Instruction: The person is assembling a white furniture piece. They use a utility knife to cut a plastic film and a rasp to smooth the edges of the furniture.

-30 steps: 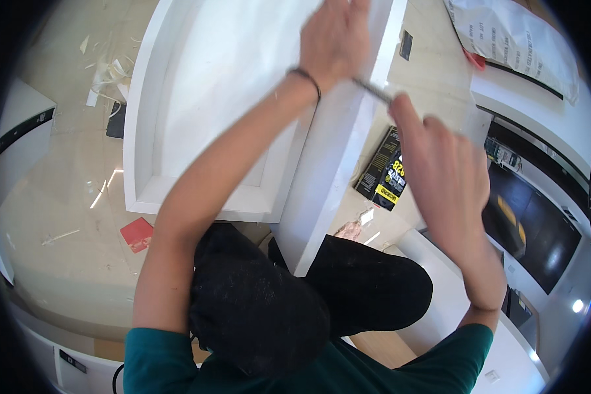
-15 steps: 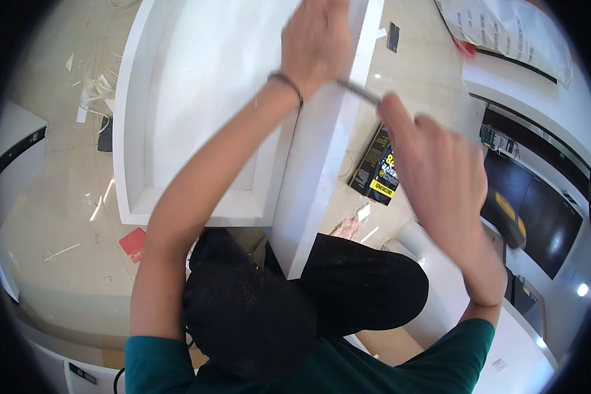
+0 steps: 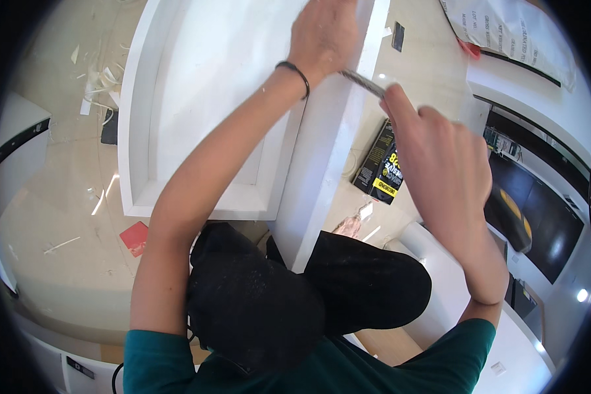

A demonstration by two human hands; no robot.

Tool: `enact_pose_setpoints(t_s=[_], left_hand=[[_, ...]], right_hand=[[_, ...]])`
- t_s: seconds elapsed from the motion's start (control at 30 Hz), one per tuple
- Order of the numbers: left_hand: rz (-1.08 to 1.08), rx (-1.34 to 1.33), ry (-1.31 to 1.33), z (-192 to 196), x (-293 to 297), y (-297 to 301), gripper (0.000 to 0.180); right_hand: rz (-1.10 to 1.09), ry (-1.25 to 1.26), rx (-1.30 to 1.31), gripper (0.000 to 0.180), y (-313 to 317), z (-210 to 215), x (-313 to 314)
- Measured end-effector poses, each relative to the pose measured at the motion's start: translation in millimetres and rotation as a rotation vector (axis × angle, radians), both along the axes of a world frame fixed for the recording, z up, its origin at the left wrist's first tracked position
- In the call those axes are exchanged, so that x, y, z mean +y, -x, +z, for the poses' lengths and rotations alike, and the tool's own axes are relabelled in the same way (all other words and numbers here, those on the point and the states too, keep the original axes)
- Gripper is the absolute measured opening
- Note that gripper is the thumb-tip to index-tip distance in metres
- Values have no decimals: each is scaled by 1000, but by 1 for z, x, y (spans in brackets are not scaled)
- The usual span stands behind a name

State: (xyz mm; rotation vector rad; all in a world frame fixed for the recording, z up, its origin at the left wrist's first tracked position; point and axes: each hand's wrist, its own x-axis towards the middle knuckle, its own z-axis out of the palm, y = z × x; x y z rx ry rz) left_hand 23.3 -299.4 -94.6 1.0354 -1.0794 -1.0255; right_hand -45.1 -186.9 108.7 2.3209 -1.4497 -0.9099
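Note:
A large white framed panel [image 3: 197, 118] lies on the floor with its tall side wall [image 3: 328, 164] running toward me. My left hand [image 3: 323, 33] rests palm down on the top of that wall near the far end, a dark band on its wrist. My right hand [image 3: 433, 157] pinches a thin grey metal tool [image 3: 361, 82] whose tip meets the wall just beside my left hand. What the tip touches is hidden under the fingers.
A black and yellow packet [image 3: 379, 164] lies on the pale floor right of the wall. A red square scrap [image 3: 136, 238] and white strips [image 3: 95, 85] lie on the left. White sheets with print [image 3: 505, 33] sit far right, next to dark cabinets [image 3: 538, 210]. My dark-trousered knees [image 3: 295, 295] fill the foreground.
The view has shifted slightly, so the panel and both hands sit a little higher in the picture. My right hand keeps the tool against the wall next to the left hand.

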Motion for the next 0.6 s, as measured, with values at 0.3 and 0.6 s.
enact_pose_setpoints(t_s=[0.3, 0.6], left_hand=[[-90, 68, -34, 12, 34, -1, 74], [-42, -77, -142, 8, -28, -3, 73]], right_hand=[[-21, -38, 69, 17, -1, 12, 12], [125, 69, -17, 16, 13, -12, -35]])
